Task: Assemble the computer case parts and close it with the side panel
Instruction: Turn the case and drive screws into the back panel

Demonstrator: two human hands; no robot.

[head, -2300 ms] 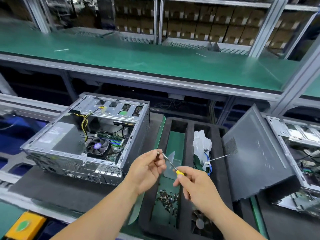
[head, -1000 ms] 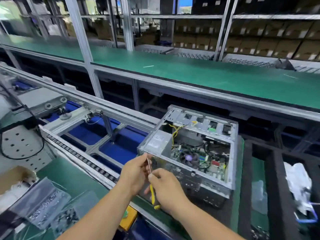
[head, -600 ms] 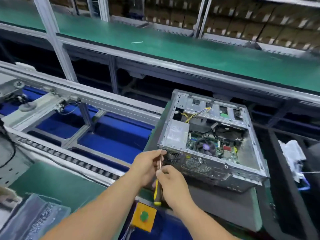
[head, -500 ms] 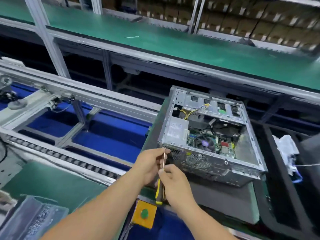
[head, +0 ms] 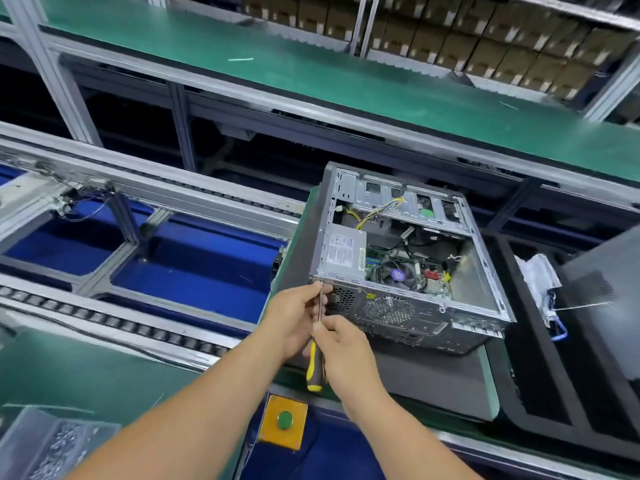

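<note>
The open computer case (head: 401, 268) lies on its side on a grey foam pad (head: 433, 375), showing the power supply, fan and cables inside. A yellow-and-black screwdriver (head: 316, 367) stands upright, its tip at the case's near left rear corner. My right hand (head: 341, 348) grips the handle. My left hand (head: 298, 317) pinches the metal shaft near the tip. The dark side panel (head: 602, 271) leans at the far right, apart from the case.
A yellow box with a green button (head: 284, 421) sits on the bench edge below my hands. A roller conveyor (head: 104, 320) with blue bays runs at left. A bag of screws (head: 52, 445) lies at lower left. A black foam tray (head: 540, 393) holds white bags at right.
Over the last second my view and both hands swung from the tray to the case's rear corner. The screwdriver turned upright and its tip came up to the corner.
</note>
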